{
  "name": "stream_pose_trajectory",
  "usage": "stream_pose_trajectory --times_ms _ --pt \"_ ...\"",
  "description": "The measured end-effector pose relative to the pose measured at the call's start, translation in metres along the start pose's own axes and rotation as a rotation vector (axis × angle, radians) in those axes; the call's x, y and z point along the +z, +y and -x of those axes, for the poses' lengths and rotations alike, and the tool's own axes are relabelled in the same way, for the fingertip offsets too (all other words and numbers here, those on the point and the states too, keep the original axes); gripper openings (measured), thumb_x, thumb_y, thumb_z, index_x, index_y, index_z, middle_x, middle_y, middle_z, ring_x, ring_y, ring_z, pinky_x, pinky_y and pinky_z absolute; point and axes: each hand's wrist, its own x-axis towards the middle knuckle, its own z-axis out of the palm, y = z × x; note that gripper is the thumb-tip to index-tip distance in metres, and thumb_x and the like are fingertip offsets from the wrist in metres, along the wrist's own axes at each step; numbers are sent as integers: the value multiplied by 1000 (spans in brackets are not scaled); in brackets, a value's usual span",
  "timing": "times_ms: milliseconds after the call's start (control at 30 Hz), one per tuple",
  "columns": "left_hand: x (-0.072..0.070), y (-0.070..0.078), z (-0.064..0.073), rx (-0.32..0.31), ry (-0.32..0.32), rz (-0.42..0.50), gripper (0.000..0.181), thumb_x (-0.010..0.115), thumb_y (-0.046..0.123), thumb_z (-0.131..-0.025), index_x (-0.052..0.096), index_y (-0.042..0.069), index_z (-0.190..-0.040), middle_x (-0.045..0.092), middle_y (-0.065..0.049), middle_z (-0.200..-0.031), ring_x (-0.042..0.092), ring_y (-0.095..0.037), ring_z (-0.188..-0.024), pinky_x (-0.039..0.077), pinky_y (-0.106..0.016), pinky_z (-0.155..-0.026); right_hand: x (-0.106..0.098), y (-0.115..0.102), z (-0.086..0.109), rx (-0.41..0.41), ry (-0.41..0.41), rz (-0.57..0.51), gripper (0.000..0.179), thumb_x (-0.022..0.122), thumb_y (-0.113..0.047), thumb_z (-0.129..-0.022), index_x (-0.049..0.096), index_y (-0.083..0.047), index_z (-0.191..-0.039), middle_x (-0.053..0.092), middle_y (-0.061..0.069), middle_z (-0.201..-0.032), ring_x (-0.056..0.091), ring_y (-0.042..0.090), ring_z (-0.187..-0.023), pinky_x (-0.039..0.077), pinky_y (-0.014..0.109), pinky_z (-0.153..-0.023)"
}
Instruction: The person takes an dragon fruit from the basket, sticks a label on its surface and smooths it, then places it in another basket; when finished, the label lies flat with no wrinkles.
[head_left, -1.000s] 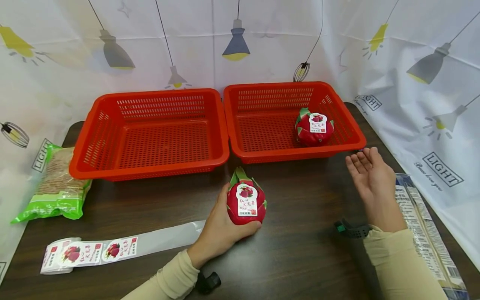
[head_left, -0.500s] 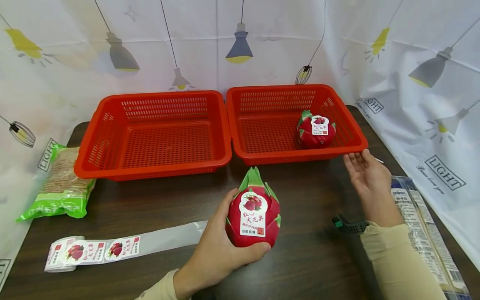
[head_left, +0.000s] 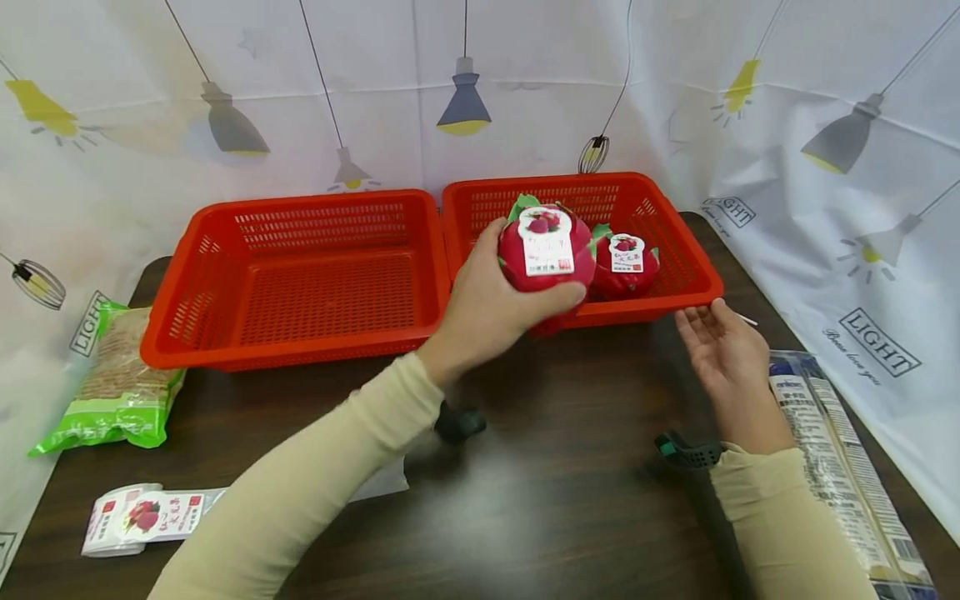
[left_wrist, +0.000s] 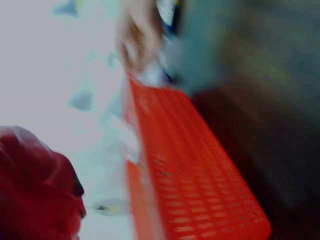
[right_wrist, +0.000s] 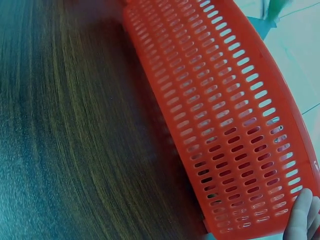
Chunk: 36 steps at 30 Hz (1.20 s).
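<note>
My left hand grips a red dragon fruit with green leaf tips and a white printed sticker facing up. It hovers over the front rim of the right red basket, partly overlapping a second stickered dragon fruit that lies inside. In the left wrist view the held dragon fruit fills the lower left corner, blurred. My right hand, palm up, touches the basket's front right corner. Its fingertips rest at that corner, just under the rim, in the right wrist view.
Another red basket stands alongside on the left. A roll of dragon fruit stickers trails its backing strip across the table, partly under my left sleeve. A green-ended bag lies far left, a printed plastic packet far right.
My left hand has lifted the dragon fruit from the table's middle and carried it forward and right to the right basket. My right hand has moved slightly to meet that basket's corner.
</note>
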Motion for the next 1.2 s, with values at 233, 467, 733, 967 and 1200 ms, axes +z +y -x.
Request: stream_pose_trajectory --times_ms 233,467,733,967,1200 --pt "16 -40 -74 -213 18 -223 85 81 38 -82 32 12 -147 51 -5 -140 51 -23 -127 58 -39 -97 5 19 3 -5 -35 39 33 68 -13 -96 60 -14 -128 66 7 -104 65 19 -101 60 38 -92" --pt "21 -68 -91 -287 -2 -321 85 80 42 -81 34 9 -144 50 -9 -138 52 -25 -127 55 -40 -102 7 35 13 -19 -80 58 29 67 -12 -97 60 -11 -126 65 8 -102 65 20 -98 61 37 -89" --pt "14 -76 -91 -333 -10 -347 109 80 40 -83 11 3 -159 38 -15 -148 46 -30 -134 47 -45 -112 14 48 20 -9 -121 143 31 67 -14 -98 58 -12 -128 63 6 -107 63 18 -104 61 36 -90" --pt "14 -79 -95 -411 -133 -428 120 80 44 -85 -4 5 -161 26 -17 -159 44 -34 -139 42 -45 -118 14 46 21 -25 -116 129 33 68 -15 -98 59 -13 -129 64 6 -109 63 18 -107 61 36 -89" --pt "16 -79 -94 -450 -161 -520 122 80 48 -84 -4 5 -161 17 -17 -165 45 -36 -141 43 -44 -117 11 46 15 4 -86 90 34 68 -15 -97 59 -14 -129 64 6 -106 63 17 -106 61 37 -89"
